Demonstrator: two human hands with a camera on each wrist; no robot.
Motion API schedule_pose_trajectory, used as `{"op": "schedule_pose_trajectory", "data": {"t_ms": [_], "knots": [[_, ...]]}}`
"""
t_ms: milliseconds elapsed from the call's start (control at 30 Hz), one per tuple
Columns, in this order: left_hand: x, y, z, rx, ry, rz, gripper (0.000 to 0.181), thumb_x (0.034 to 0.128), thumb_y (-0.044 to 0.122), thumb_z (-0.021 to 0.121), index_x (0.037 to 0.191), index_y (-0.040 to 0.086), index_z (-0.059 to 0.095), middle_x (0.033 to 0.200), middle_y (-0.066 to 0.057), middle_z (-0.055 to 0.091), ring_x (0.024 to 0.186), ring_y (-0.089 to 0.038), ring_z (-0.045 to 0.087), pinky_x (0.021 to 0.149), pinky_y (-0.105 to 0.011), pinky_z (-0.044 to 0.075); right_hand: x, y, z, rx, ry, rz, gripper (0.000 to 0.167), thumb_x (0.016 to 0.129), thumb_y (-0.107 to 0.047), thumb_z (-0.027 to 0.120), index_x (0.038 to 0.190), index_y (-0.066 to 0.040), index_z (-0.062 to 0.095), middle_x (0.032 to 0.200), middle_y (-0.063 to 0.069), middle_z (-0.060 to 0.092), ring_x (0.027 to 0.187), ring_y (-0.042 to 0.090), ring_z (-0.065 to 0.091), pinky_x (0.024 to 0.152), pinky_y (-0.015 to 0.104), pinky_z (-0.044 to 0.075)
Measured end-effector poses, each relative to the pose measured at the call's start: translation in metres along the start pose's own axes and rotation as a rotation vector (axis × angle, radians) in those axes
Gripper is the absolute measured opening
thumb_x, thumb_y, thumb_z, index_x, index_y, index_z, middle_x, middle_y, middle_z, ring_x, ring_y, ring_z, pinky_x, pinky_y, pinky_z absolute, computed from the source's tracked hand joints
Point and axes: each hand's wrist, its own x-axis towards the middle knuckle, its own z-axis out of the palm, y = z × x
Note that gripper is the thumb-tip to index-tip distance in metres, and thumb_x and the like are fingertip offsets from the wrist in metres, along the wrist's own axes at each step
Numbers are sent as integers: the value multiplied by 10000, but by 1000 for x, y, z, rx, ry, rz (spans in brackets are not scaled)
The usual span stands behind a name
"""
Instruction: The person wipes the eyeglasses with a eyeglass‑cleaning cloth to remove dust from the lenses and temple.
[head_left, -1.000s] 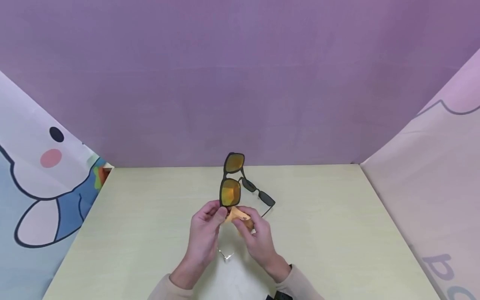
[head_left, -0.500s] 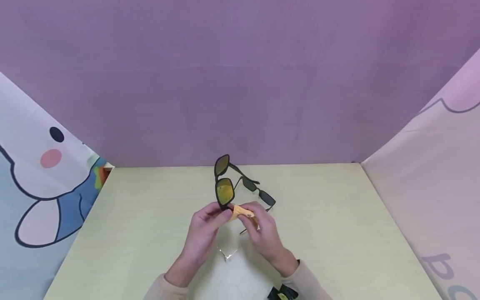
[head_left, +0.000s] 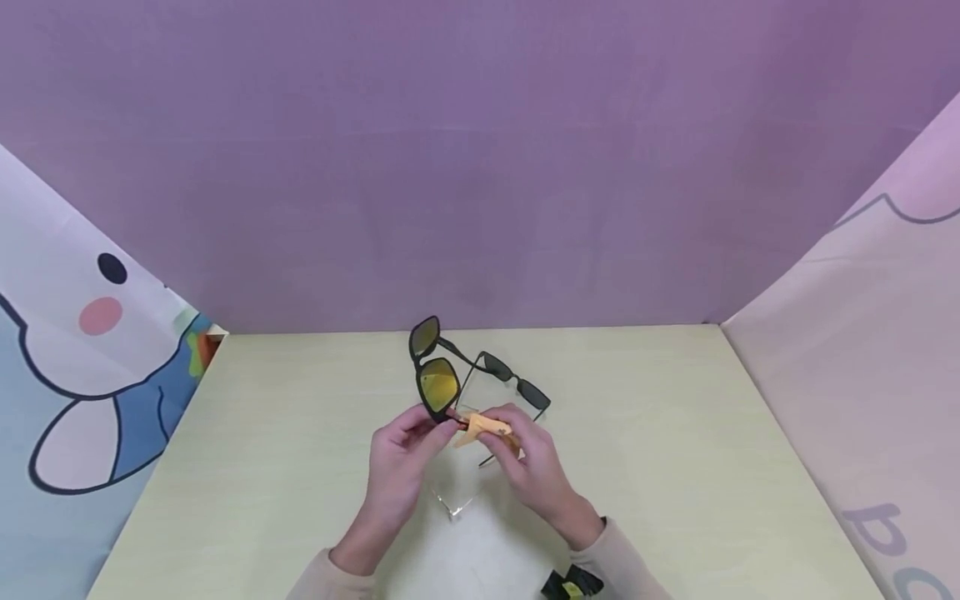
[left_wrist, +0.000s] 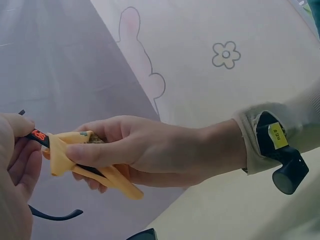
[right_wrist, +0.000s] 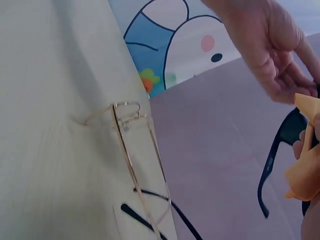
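Sunglasses with a black frame and yellow mirrored lenses [head_left: 438, 385] are held up over the table by the left hand [head_left: 399, 467], which pinches one temple near the hinge. Between thumb and fingers, the right hand [head_left: 536, 467] grips an orange-yellow piece [head_left: 483, 427]. In the left wrist view this yellow piece [left_wrist: 61, 155] wraps around the black temple [left_wrist: 39, 136], which carries red marking. The right wrist view shows the orange piece [right_wrist: 305, 175] at the right edge, close to the left hand [right_wrist: 270, 45].
Black glasses with narrow dark lenses [head_left: 533, 395] lie on the table [head_left: 300, 433] behind the right hand. Thin gold-framed glasses [right_wrist: 131, 160] rest nearer the front. A purple backdrop [head_left: 480, 167] stands behind, with patterned cloth at both sides.
The yellow-lensed sunglasses have moved left and turned, bringing their far temple into view. The hands are slightly farther apart, and more of the temple shows between them.
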Motion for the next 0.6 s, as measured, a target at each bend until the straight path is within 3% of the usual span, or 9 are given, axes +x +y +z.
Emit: {"op": "schedule_pose_trajectory", "data": {"t_ms": [133, 300, 433, 600], "knots": [[1, 3, -1, 17, 16, 29, 156, 908, -99, 688, 1034, -182, 652, 953, 8, 759, 903, -99, 733, 873, -258, 601, -2, 8, -12, -142, -53, -56, 166, 988, -43, 655, 1149, -8, 636, 1018, 109, 695, 859, 190, 658, 736, 258, 596], [2, 3, -2, 9, 24, -16, 164, 905, -101, 685, 1047, -177, 653, 947, 29, 760, 897, -89, 729, 883, -263, 599, -6, 17, -24, -303, -86, -112, 249, 1060, -280, 555, 1124, -75, 679, 1031, 31, 723, 942, 182, 666, 865, 337, 540], [0, -3, -3, 23, 20, -68, 202, 918, -86, 683, 1083, -192, 635, 965, 38, 756, 919, -91, 730, 912, -272, 591, -9, 18, -23, -311, -94, -106, 281, 1065, -308, 539, 1120, -75, 685, 1030, 26, 732, 950, 180, 680, 891, 366, 533], [-2, -9, -3, 33, 33, -55, 190, 918, -85, 685, 1067, -193, 637, 962, 31, 749, 913, -90, 730, 905, -259, 590, -6, 10, -12, -259, -96, -51, 206, 1050, -226, 589, 1148, -64, 671, 1026, 40, 722, 949, 190, 665, 864, 337, 560]]}}
